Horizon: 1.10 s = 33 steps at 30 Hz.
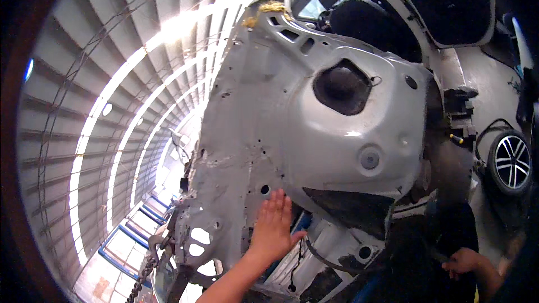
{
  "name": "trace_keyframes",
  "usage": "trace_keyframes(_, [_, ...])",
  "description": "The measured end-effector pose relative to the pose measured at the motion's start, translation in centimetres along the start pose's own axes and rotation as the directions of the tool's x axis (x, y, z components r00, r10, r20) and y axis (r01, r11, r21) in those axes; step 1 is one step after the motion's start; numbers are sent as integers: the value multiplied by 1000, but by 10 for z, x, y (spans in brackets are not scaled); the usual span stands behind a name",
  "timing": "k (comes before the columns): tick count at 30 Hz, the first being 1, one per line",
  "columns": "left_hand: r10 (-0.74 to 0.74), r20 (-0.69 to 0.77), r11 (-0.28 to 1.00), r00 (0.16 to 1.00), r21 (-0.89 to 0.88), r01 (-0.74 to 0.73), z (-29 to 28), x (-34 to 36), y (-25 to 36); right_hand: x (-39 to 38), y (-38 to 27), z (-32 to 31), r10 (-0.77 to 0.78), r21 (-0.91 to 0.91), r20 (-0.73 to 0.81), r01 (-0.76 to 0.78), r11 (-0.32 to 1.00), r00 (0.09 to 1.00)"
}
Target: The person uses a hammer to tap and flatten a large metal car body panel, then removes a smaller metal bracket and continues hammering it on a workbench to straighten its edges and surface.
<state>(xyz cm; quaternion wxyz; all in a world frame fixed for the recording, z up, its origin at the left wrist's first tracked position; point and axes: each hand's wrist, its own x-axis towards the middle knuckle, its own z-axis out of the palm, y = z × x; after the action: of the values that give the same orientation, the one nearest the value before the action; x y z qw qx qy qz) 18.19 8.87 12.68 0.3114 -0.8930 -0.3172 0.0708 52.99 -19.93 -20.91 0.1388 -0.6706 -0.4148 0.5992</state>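
Note:
My left hand (273,221) lies flat on a bare grey metal car body panel (233,118), its fingers stretched out just below a small round hole. The thumb points right, over a gap where a dark cable (323,262) runs. Right of the panel rises a rounded silver wheel housing (331,130) with a large dark opening. At the lower right my right hand (466,262) is closed, its fingers curled against a dark area. Whatever it holds, if anything, is lost in the shadow there.
A heavy chain (137,283) with a hook hangs at the lower left beside the body's torn edge. On the floor at right stands a wheel with a tyre (510,161). The car's open window frame (418,17) is at the top. Blue metal frames (120,258) stand in the background.

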Motion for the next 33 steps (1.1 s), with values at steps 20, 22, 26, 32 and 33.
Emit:
trace_keyframes(20, [-167,-467,985,868,-108,132,-42,64,-88,-10,-9,20,-153,363,-172,207,908,973])
trace_keyframes(22, [-110,-479,994,871,-72,85,-35,49,-91,17,21,18,-729,-218,-220,696,685,648])
trace_keyframes(26, [-60,-408,998,911,-46,45,-30,15,-86,-20,-31,13,-64,326,-78,86,941,995])
trace_keyframes(32, [-158,-419,981,894,-168,94,-15,-30,-76,-8,-43,45,-242,233,-324,325,917,915])
trace_keyframes(33, [-174,-418,980,892,-160,116,-15,-37,-74,-20,-68,52,-277,226,-312,354,907,909])
